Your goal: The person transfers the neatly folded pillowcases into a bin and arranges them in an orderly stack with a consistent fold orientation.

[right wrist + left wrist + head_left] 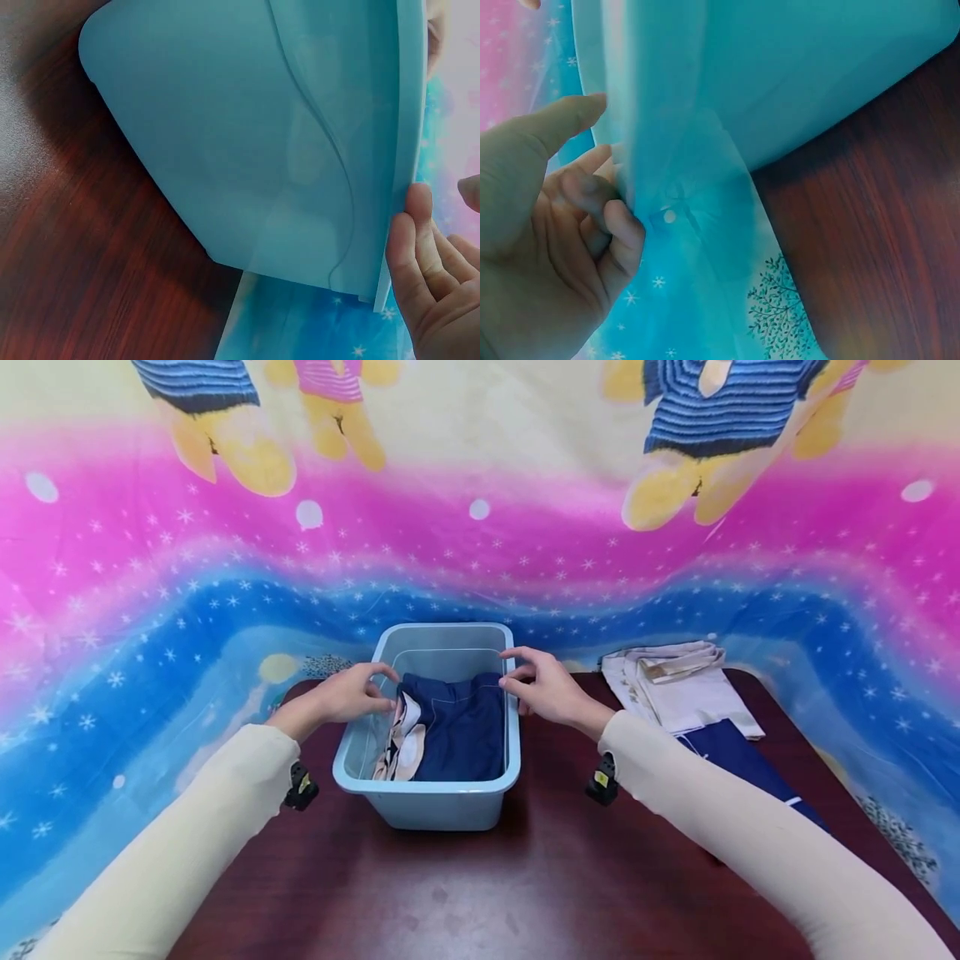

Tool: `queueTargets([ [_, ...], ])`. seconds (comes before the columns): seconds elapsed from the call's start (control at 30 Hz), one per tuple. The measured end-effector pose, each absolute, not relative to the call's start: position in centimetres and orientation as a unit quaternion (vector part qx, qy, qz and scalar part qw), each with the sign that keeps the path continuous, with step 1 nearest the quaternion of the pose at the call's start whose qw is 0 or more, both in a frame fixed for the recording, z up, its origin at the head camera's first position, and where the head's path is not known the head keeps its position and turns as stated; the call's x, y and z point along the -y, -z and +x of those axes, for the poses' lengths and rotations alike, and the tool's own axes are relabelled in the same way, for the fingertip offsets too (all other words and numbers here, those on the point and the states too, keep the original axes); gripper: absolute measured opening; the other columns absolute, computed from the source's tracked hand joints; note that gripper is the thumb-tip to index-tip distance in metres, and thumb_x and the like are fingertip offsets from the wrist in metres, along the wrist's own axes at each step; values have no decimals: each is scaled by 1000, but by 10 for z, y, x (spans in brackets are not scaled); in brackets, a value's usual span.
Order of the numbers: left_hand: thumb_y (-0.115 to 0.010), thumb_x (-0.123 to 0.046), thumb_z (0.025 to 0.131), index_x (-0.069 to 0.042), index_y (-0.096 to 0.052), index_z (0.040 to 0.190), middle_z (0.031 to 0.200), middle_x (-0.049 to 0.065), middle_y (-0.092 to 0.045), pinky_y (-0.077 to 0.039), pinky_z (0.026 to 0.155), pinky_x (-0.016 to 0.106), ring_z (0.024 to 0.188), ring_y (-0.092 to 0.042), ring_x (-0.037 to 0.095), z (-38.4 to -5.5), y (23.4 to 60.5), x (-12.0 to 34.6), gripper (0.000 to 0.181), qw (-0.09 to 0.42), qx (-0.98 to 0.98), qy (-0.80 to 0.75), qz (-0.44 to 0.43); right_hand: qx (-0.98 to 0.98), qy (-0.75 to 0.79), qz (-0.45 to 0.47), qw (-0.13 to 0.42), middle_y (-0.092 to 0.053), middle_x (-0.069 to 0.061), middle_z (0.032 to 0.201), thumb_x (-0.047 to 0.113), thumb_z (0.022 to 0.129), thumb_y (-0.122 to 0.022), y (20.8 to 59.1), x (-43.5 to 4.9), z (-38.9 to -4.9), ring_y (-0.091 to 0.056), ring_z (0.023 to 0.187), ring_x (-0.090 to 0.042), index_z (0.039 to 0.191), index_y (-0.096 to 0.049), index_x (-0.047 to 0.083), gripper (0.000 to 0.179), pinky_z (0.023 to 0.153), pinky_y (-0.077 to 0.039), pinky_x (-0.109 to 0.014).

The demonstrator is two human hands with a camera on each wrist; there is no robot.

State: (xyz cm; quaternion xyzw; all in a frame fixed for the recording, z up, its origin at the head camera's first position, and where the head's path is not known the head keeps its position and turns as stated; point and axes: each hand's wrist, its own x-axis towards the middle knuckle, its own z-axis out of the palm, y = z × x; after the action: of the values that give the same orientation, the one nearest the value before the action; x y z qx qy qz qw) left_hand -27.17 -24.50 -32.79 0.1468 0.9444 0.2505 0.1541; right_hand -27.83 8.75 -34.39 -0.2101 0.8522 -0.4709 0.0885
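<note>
A light blue plastic bin stands on the table, with a folded navy garment inside. At its left is a folded peach, black and white patterned cloth. My left hand is over the left rim, thumb and forefinger spread apart above the cloth; in the left wrist view its other fingers bend loosely beside the bin's wall. At the right rim is my right hand. Its lower fingertips touch the rim's outside in the right wrist view, while the thumb stands apart.
On the dark reddish-brown table, a folded white garment lies at the back right. In front of it is a navy garment with a white stripe, partly hidden by the right sleeve. A printed curtain hangs close behind the bin.
</note>
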Motion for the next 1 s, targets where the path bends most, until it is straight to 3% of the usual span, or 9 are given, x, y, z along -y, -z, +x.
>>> queueTargets([
  [0.2,-54,-19,105,-4,-49,140,99,14,-75,-50,69,33,80,-66,25,-267,320,240,39,135,-932,-293,164,-850,475,-219,64,-71,-17,122,21,103,-58,340,-97,-273,-66,65,-24,146,-49,11,45,69,-58,-40],
  [0.3,-54,-20,105,-6,-50,140,102,14,-75,-54,68,35,73,-65,20,-264,316,232,37,125,-933,-296,165,-851,474,-218,56,-71,-18,120,21,103,-58,337,-104,-271,-66,66,-26,144,-51,9,43,70,-58,-44],
  [0.5,-55,-23,105,-10,-53,139,108,14,-74,-56,69,35,76,-68,18,-255,311,220,37,102,-940,-287,156,-857,468,-210,46,-73,-16,114,20,103,-58,337,-118,-267,-67,74,-39,136,-58,10,34,69,-58,-45],
  [0.73,-54,-26,104,-12,-52,140,112,14,-74,-54,71,35,81,-68,18,-246,310,209,38,78,-942,-285,161,-865,455,-206,41,-74,-19,111,17,101,-62,340,-140,-265,-66,67,-31,131,-61,6,32,64,-57,-38],
  [1.0,-55,-27,105,-13,-51,142,112,11,-75,-53,76,37,92,-69,22,-241,309,187,40,76,-933,-301,180,-877,435,-201,39,-75,-21,110,16,98,-66,343,-165,-261,-66,65,-25,129,-63,4,33,63,-57,-38],
])
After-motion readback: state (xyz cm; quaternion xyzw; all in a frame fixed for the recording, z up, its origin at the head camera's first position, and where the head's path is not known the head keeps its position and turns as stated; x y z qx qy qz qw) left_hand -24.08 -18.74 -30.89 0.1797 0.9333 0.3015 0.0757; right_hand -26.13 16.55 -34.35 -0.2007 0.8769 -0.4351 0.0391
